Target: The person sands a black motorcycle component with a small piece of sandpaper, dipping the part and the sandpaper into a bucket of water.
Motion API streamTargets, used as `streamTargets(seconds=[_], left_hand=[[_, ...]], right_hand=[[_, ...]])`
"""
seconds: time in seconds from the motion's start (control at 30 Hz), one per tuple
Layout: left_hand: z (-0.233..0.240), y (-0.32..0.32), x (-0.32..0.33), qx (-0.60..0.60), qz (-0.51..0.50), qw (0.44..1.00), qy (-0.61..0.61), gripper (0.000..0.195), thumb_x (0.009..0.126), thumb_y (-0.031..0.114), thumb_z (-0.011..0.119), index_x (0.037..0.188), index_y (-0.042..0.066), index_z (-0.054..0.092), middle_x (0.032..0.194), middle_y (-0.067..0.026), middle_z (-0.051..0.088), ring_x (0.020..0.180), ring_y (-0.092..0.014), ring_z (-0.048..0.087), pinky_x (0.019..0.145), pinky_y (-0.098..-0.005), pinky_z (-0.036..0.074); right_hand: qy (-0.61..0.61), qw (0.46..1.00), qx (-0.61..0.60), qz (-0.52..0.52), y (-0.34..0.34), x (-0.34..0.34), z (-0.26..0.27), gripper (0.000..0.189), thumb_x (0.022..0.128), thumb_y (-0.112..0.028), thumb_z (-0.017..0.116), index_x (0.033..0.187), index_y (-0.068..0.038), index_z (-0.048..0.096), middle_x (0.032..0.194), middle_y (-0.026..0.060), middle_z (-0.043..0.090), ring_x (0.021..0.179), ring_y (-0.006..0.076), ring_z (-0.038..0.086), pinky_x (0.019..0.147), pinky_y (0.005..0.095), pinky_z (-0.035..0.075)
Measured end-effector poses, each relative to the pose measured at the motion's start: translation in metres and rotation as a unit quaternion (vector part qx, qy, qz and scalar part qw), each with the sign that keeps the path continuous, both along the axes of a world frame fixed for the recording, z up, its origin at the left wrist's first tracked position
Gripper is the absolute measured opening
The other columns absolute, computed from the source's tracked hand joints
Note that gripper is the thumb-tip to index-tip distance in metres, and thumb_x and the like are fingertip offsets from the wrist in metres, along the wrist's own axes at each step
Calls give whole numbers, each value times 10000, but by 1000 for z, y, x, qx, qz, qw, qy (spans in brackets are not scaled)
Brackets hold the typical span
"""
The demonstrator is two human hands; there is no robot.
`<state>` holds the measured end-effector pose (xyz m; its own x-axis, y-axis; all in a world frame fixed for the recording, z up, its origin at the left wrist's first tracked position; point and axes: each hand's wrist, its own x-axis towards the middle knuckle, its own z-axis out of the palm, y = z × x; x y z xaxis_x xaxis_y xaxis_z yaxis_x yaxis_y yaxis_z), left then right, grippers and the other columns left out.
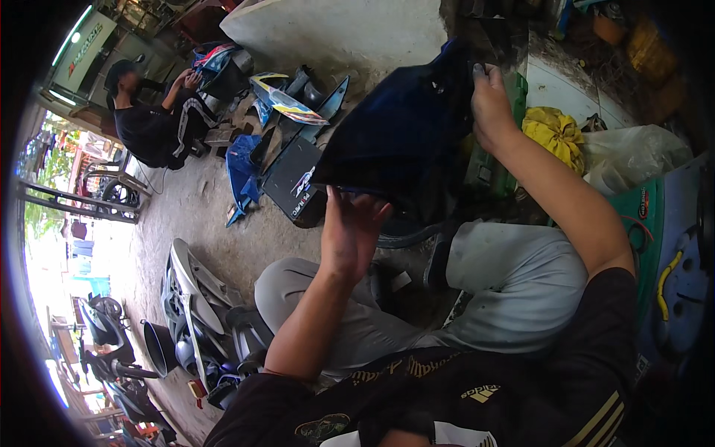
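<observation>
A glossy dark blue motorcycle fairing panel point(396, 128) is held up in front of me, tilted, with a small hole near its upper right. My right hand point(494, 106) grips its right edge, thumb on the near face and fingers mostly hidden. Under the lower left edge, my left hand point(353, 234) supports the panel with its fingers partly behind it. Below the panel a dark round rim point(410, 237) shows between my knees; what it belongs to is hidden.
Ahead on the concrete floor lie a black box point(293, 179), blue panels point(243, 167) and a multicoloured fairing point(287, 100). Grey body panels point(195, 302) are piled at left. A seated person point(151, 112) handles a part further off. A yellow cloth bundle point(553, 137) and plastic bag point(637, 156) are at right.
</observation>
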<state>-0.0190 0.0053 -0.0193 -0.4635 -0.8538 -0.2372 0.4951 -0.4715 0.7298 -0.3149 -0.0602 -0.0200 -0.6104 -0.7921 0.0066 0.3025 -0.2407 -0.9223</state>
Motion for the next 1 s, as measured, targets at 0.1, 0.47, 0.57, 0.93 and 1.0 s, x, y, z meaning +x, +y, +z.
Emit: streamTargets(seconds=[0.1, 0.47, 0.57, 0.93, 1.0], left_hand=[[-16, -13, 20, -58, -124, 991, 5, 651, 1105, 628, 389, 1503, 126, 508, 1385, -140, 678, 1336, -336, 602, 1139, -531, 410], [53, -50, 59, -362, -95, 869, -323, 870, 980, 469, 731, 1637, 42, 353, 1584, -231, 501, 1462, -321, 492, 1196, -494, 375], [68, -54, 32, -418, -115, 807, -402, 934, 902, 407, 841, 1615, 16, 382, 1542, -227, 542, 1434, -299, 521, 1196, -444, 387], [76, -37, 29, -285, -131, 887, -339, 551, 797, 21, 883, 1287, -77, 651, 1143, -109, 759, 1039, -154, 711, 984, -308, 545], [76, -35, 35, -272, -103, 905, -311, 553, 803, 18, 875, 1297, -81, 646, 1159, -113, 756, 1053, -162, 712, 990, -311, 545]], right_hand=[[54, 998, 9, -40, -2, -3, -1, 300, 1141, -283, 468, 1302, -31, 488, 1152, 65, 617, 1023, 133, 602, 921, 310, 512], [184, 974, 105, -78, 2, -13, 8, 362, 1126, -338, 491, 1327, -37, 480, 1080, 131, 638, 949, 220, 624, 859, 391, 510], [204, 972, 83, -86, -2, -9, 7, 364, 1122, -337, 497, 1322, -33, 489, 1090, 145, 629, 977, 237, 619, 901, 414, 498], [42, 997, 36, 52, 14, 0, 24, 248, 1101, -303, 526, 1273, -124, 531, 1097, 63, 613, 1010, 186, 613, 809, 404, 530], [-62, 994, 28, 88, 18, 4, 29, 172, 1069, -281, 586, 1195, -164, 577, 1086, 21, 609, 1015, 206, 620, 770, 388, 508]])
